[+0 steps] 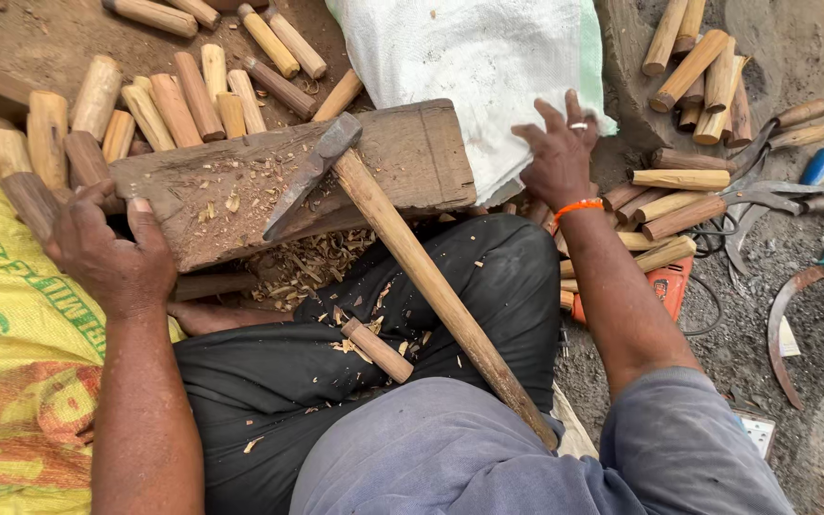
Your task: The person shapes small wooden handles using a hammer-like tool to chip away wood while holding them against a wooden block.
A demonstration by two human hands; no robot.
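My left hand point(112, 253) rests on the left end of a wooden chopping block point(412, 157), fingers curled over its edge beside several short wooden handle blanks point(175, 107). My right hand point(558, 153) hovers with fingers spread over a pile of wooden blanks point(681, 179) on the right, near the white sack point(479, 57); whether it touches one I cannot tell. An adze-like tool with a long wooden handle point(431, 286) lies across the block and my lap, its metal head point(312, 172) on the block. One short blank point(377, 350) lies on my thigh.
A yellow printed sack point(2, 324) lies at my left. More blanks point(703, 67) are stacked at the top right. Sickle blades with handles point(784, 195), a curved blade point(782, 324) with a teal handle, and an orange object point(665, 286) lie on the ground to the right. Wood shavings point(302, 262) are under the block.
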